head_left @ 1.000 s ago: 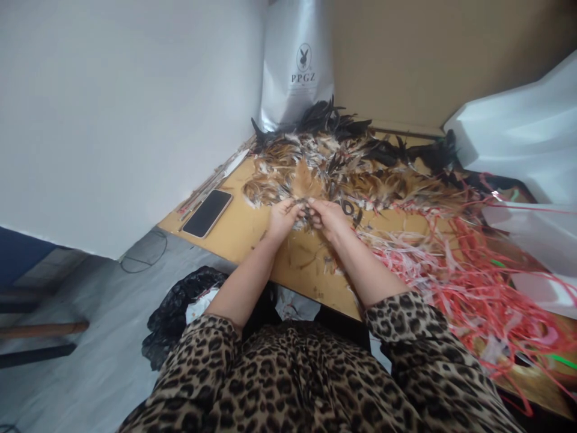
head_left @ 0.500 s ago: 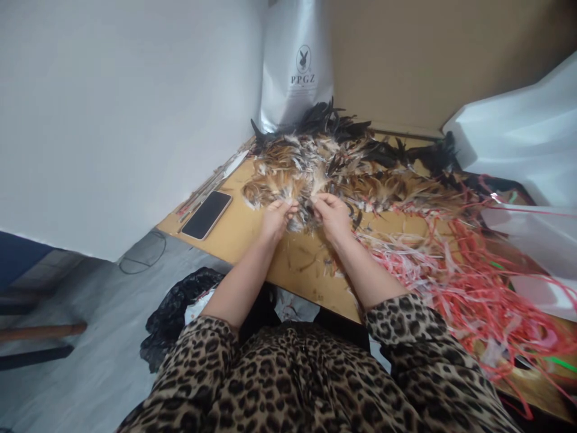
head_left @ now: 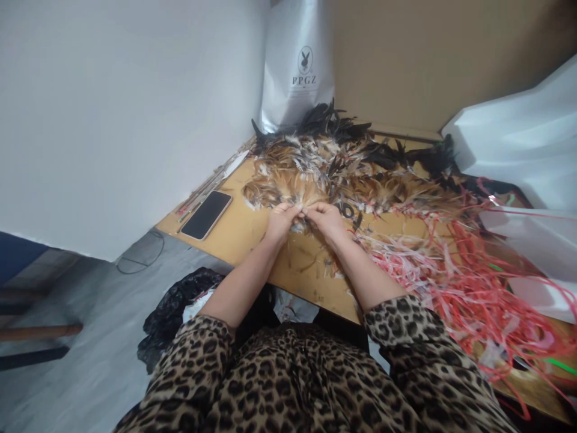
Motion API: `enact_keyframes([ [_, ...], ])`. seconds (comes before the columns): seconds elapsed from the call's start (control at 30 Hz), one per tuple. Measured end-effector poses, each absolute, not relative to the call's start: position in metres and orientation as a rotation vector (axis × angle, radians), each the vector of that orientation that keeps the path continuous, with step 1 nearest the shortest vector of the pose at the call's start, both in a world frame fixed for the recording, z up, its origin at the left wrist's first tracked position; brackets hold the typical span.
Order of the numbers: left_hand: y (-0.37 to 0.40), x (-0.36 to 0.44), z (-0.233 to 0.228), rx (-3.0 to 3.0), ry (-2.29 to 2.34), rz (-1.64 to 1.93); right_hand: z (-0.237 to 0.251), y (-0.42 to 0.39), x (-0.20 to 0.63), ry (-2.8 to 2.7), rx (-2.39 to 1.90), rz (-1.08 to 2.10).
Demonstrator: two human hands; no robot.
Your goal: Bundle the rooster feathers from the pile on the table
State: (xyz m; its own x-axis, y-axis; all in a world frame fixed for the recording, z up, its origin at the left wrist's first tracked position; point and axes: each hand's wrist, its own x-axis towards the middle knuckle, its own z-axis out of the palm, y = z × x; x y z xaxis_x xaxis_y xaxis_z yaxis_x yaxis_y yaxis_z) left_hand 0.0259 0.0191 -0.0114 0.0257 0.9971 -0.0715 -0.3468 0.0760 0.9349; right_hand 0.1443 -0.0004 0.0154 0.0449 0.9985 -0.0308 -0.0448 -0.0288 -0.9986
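both hands meeting mid-table, left hand (head_left: 280, 220) and right hand (head_left: 327, 219) fingers pinched together on a feather bunch (head_left: 301, 195), phone (head_left: 207, 214) by the left edge, red strips (head_left: 469, 282) along the right

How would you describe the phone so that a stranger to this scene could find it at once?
Start at the wooden table and go to its left corner beside the white wall. There, left of the feather pile, lies the phone, face up. It is the only flat, glossy black rectangle.
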Motion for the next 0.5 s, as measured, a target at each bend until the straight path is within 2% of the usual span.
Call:
enact_keyframes([
  [0.5,0.0173,0.0265,-0.0088,0.870,0.959,1.315,0.0166,0.0020,0.1428,-1.059,-1.116,1.206],
])
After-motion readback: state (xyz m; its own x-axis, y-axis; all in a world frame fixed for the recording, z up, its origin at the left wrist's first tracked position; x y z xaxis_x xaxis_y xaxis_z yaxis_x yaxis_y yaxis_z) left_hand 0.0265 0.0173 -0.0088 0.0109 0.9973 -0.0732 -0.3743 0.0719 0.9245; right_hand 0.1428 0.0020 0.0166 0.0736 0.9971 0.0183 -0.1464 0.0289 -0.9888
